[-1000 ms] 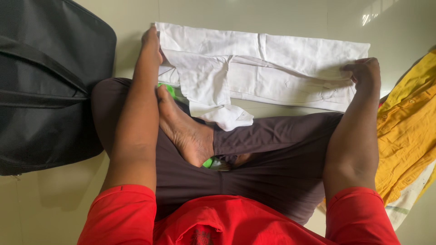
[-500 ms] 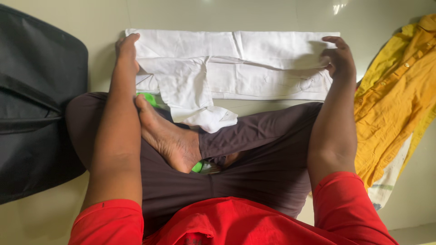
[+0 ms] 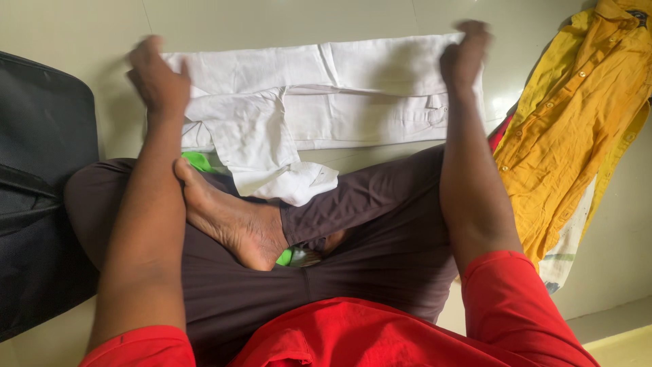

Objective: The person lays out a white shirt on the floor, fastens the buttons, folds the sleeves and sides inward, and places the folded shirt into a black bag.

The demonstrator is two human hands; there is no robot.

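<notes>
Nearest to the camera, the person sits cross-legged on the floor (image 3: 285,20), in a red shirt and dark brown trousers, one bare foot (image 3: 234,221) resting on the lap. A bit of green cloth (image 3: 198,161) shows under the leg.

Just beyond the knees lies the white shirt (image 3: 353,95), folded into a long band on the pale floor. One sleeve (image 3: 261,153) hangs back toward the person and its cuff lies on the trouser leg. The left hand (image 3: 157,80) is over the left end of the band; it is blurred, so I cannot tell if the fingers are closed on the cloth. The right hand (image 3: 463,58) is at the right end and seems to pinch the far corner, fingers curled.

To fold well, I think both hands should hold the two ends evenly, keep the edges level, and tuck the loose sleeve in so that no wrinkle stays.

The long axis of the shirt runs left to right across the view, parallel to the person's knees. Which end is the collar I cannot tell.

At the left stands a black bag (image 3: 41,190). At the right a yellow shirt (image 3: 570,122) lies loose on the floor.
</notes>
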